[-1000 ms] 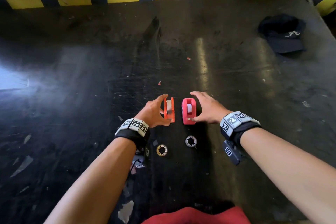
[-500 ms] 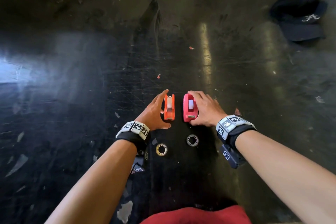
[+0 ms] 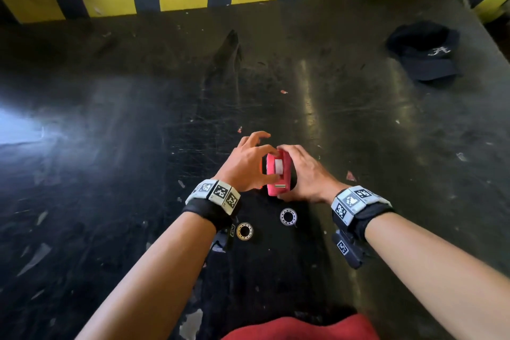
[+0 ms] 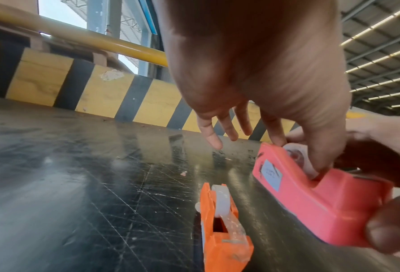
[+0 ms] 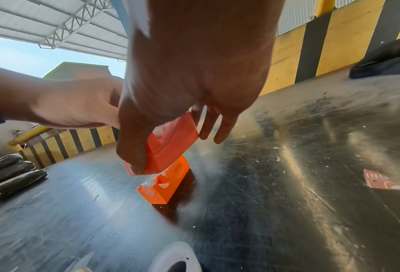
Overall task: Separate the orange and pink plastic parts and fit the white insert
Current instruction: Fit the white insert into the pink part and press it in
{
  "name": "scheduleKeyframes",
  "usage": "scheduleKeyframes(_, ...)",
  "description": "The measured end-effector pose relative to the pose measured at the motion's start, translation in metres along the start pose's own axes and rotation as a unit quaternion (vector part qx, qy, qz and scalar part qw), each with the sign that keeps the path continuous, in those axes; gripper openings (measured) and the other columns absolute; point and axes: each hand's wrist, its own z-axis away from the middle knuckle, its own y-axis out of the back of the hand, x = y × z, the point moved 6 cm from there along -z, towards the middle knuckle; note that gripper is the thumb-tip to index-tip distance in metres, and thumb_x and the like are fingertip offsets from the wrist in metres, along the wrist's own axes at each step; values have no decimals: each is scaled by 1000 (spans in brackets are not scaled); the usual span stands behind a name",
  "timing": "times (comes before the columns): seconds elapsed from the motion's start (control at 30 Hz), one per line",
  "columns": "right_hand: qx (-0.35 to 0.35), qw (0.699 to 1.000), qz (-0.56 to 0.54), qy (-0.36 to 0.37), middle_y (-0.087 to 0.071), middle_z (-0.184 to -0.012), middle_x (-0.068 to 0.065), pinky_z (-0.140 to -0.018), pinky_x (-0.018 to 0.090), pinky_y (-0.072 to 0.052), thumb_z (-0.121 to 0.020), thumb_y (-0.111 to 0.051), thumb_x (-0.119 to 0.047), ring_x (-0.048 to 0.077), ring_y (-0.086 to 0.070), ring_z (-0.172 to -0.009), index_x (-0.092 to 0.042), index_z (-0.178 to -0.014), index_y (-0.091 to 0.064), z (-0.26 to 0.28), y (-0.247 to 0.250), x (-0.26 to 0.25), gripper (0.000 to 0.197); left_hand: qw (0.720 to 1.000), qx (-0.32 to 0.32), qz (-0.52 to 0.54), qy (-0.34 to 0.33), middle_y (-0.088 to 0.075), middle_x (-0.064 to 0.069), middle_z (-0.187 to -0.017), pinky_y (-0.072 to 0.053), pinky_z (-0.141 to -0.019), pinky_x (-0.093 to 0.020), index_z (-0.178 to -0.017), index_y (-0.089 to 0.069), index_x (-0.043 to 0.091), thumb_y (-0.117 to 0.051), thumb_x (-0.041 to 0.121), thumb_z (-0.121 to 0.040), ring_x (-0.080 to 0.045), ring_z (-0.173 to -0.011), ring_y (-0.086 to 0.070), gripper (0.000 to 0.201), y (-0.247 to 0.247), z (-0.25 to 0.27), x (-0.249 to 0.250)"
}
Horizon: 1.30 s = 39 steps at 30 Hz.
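Head view: right hand (image 3: 306,174) grips the pink part (image 3: 278,172), thumb at its near end and fingers round the far side; it looks lifted and tilted off the tabletop (image 3: 138,146). Left hand (image 3: 245,165) reaches across to it, thumb and index finger pinching at the white insert (image 3: 278,166) in its top slot, other fingers spread loose.

Left wrist view shows the orange part (image 4: 222,228) standing alone on the tabletop, just beside and below the pink one, apart from it, with its own white roll seated. So separation reads as done; the step in hand is the insert in the pink body.

To do it well, I'd say:
- keep the right-hand grip low on the pink sides, clear of the slot
- hold the insert square to the slot walls; if it cocks it will likely jam
- press evenly from the top
- avoid knocking the orange part, it sits close under the work

Two loose rings (image 3: 288,217) lie near the wrists; leave them.

Whether the insert is fully seated I can't tell: fingers cover it.
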Motion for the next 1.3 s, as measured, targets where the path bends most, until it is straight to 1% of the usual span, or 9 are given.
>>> scheduleKeyframes(0.13,-3,1000,11,12,-43,-146,0,-97,22,-36,-58,-94,-41,23,-55,-126,-18,-152,-35,6,-2,-4,113,1000,-11,-15,-8,-40,-1,-157,-44,-114,-44,-120,-73,20,-88,36,-75,-28,-141,-39,50,0,4,6)
scheduleKeyframes(0.27,-19,1000,14,-1,-42,-148,-2,-98,22,-36,-57,-96,-40,22,-53,-129,-20,-154,-33,7,-4,0,117,1000,-13,-3,-13,-47,1,-152,-37,-108,-29,-122,-72,20,-87,35,-74,-24,-137,-42,52,2,4,8)
scheduleKeyframes(0.47,-38,997,39,-46,-39,-147,-5,-97,32,-44,-56,-96,-39,25,-55,-127,-31,-150,-32,-5,-6,17,114,998,7,65,-16,-74,11,-105,-52,-96,-32,-114,-70,20,-84,31,-78,-13,-100,-65,40,18,6,5)
scheduleKeyframes(0.6,-42,993,80,-80,-39,-148,-4,-99,41,-50,-53,-95,-42,30,-58,-125,-30,-150,-31,-22,-5,30,117,994,33,103,-13,-77,8,-105,-56,-95,-25,-113,-71,17,-85,22,-76,-8,-100,-72,39,23,8,-12)
scheduleKeyframes(0.73,-53,990,92,-92,-37,-153,-5,-102,47,-51,-55,-96,-39,29,-56,-129,-30,-153,-27,-37,-10,38,120,993,37,112,7,-75,8,-108,-44,-85,-1,-117,-72,18,-86,19,-78,-4,-100,-68,41,22,11,-25)
scheduleKeyframes(0.93,-46,989,93,-102,-25,-163,-3,-111,53,-42,-57,-93,-47,30,-40,-144,-28,-159,-20,-40,-19,44,127,988,46,144,42,-74,9,-108,-44,-83,1,-118,-70,20,-88,17,-77,-4,-98,-68,45,17,9,-37)
scheduleKeyframes(1.03,43,996,46,-59,-43,-150,-1,-108,49,-46,-68,-79,-55,27,-48,-136,-28,-146,-47,-35,-4,30,89,987,44,144,48,-74,8,-108,-45,-82,0,-117,-70,19,-89,16,-77,-5,-99,-68,44,17,8,-37)
scheduleKeyframes(1.13,109,991,-65,-31,-66,-115,-6,-96,37,-52,-82,-80,-33,16,-64,-105,-28,-99,-74,-31,14,11,19,988,42,137,51,-72,10,-106,-43,-79,1,-116,-70,18,-88,16,-78,-5,-97,-67,43,16,8,-38)
scheduleKeyframes(1.3,21,985,-165,-55,-70,-114,-9,-91,27,-52,-84,-83,-34,9,-66,-104,-28,-95,-81,-28,13,-8,12,990,39,128,46,-69,16,-103,-44,-76,2,-116,-70,20,-88,18,-79,5,-91,-63,41,15,15,-34)
